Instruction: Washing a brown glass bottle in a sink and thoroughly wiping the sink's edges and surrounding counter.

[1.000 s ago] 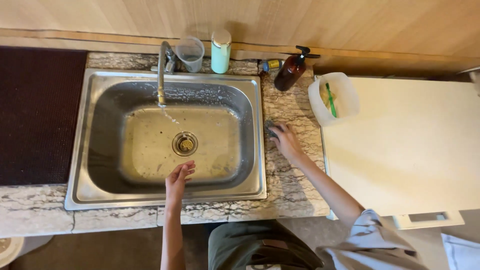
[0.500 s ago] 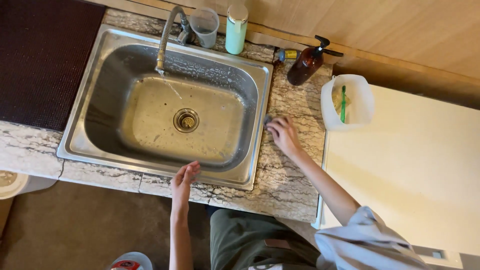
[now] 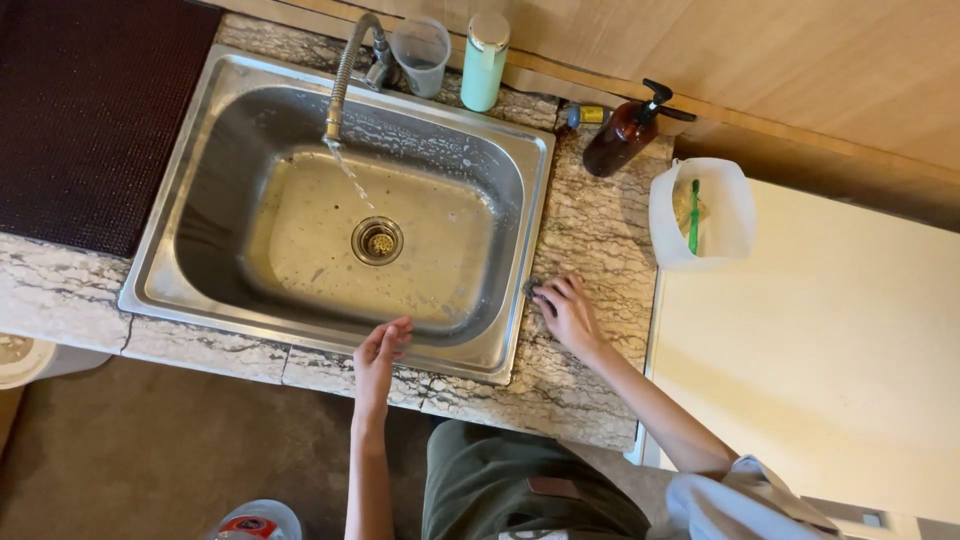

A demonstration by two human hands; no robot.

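Note:
My left hand (image 3: 378, 354) hovers at the near rim of the steel sink (image 3: 210, 310), fingers apart, holding nothing. My right hand (image 3: 570, 312) presses on the marble counter (image 3: 590, 240) just right of the sink, its fingers closed over a small dark scrubbing pad (image 3: 532, 291) at the sink's edge. A thin stream of water runs from the curved faucet (image 3: 345, 70) into the wet basin toward the drain (image 3: 377, 240).
Behind the sink stand a clear cup (image 3: 421, 55), a mint green bottle (image 3: 485, 60) and a brown pump bottle (image 3: 625, 135). A white tub (image 3: 705, 212) holds a green brush. A pale board (image 3: 830, 350) lies right, a dark mat (image 3: 95, 110) left.
The view has shifted and tilted. My left hand has drawn back from inside the basin to its near rim. My right hand has slid slightly nearer along the counter.

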